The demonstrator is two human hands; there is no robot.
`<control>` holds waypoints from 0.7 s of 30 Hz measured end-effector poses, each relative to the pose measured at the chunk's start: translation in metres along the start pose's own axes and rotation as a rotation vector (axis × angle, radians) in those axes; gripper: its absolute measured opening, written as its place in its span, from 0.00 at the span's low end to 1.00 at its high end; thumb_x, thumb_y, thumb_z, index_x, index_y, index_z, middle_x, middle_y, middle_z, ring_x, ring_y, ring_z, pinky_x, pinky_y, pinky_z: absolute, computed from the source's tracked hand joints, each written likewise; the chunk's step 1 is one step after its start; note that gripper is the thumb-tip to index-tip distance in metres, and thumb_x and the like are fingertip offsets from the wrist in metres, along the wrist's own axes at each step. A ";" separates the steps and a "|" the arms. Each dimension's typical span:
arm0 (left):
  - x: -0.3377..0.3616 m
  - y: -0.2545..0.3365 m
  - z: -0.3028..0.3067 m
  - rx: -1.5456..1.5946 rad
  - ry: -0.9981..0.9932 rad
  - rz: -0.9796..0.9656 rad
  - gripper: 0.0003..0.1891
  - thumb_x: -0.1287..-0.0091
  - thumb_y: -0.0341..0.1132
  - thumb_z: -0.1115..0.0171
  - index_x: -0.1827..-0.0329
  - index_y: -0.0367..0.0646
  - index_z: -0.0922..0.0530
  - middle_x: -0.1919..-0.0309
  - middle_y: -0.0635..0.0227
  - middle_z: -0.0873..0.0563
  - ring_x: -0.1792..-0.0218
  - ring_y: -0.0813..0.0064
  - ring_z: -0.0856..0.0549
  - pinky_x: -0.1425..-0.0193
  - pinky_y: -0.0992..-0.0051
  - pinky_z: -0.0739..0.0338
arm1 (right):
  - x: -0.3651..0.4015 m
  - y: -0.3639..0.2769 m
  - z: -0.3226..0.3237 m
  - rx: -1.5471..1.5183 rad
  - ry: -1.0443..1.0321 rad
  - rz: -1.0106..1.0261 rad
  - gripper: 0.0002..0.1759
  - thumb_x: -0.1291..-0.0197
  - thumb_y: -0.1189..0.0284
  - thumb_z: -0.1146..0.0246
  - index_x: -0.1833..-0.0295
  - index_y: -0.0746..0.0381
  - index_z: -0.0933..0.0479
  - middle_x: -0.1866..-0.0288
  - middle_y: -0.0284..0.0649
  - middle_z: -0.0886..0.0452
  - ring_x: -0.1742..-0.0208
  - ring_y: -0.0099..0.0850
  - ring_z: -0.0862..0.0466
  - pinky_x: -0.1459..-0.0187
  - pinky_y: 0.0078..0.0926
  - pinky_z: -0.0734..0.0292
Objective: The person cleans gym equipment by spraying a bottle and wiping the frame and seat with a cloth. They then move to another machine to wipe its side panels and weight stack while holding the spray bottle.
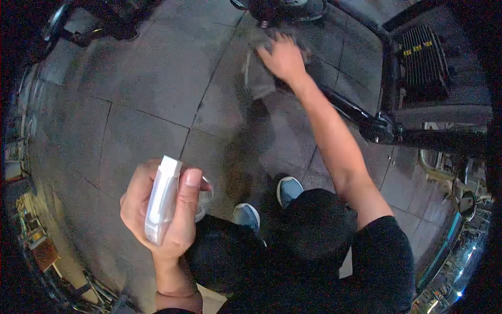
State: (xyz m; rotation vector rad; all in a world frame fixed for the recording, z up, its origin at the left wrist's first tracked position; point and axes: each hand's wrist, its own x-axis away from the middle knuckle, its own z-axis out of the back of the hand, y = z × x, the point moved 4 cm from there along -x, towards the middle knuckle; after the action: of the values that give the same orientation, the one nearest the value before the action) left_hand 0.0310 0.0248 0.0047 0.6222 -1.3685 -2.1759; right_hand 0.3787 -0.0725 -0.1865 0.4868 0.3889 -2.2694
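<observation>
My left hand (162, 209) is wrapped round a clear and white plastic bottle-like object (163, 201), its white end pointing up, with the thumb along its right side. A transparent rounded part shows behind that hand; what it belongs to is unclear. My right hand (285, 56) reaches far forward with its thumb and fingers apart. Below and around it is a pale, see-through object (260, 86), blurred, lying over or just above the floor; whether the fingers touch it I cannot tell.
Dark floor tiles (146, 68) lie ahead. A black metal frame (355, 112) runs right of my right arm, with a stack of dark weight plates (426, 57) beyond. Dark equipment (285, 10) stands at the top. My shoes (289, 191) are below.
</observation>
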 end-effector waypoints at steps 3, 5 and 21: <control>-0.002 0.007 0.001 0.039 -0.009 0.062 0.09 0.32 0.30 0.26 0.64 0.35 0.18 0.73 0.62 0.11 0.74 0.73 0.10 0.66 0.76 0.18 | -0.002 -0.003 -0.019 -0.248 -0.779 -0.469 0.31 0.39 0.60 0.33 0.30 0.57 0.20 0.22 0.61 0.32 0.21 0.58 0.34 0.19 0.46 0.42; 0.000 0.005 0.001 0.105 0.030 0.056 0.08 0.33 0.29 0.26 0.64 0.35 0.18 0.74 0.63 0.11 0.74 0.74 0.11 0.67 0.77 0.19 | 0.037 -0.023 -0.003 -0.119 -0.012 -0.078 0.34 0.41 0.65 0.33 0.27 0.59 0.24 0.19 0.64 0.38 0.20 0.61 0.37 0.21 0.50 0.40; -0.002 0.003 0.000 0.036 -0.024 0.020 0.09 0.32 0.30 0.25 0.64 0.36 0.18 0.75 0.65 0.12 0.73 0.77 0.11 0.68 0.79 0.21 | 0.040 -0.011 -0.018 -0.120 -0.054 -0.177 0.39 0.36 0.60 0.35 0.21 0.61 0.33 0.18 0.67 0.43 0.16 0.61 0.45 0.19 0.60 0.48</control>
State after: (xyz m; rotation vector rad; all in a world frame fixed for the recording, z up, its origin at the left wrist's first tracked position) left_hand 0.0329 0.0248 0.0078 0.5949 -1.4233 -2.1544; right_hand 0.3496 -0.0829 -0.2192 0.3401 0.5567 -2.4063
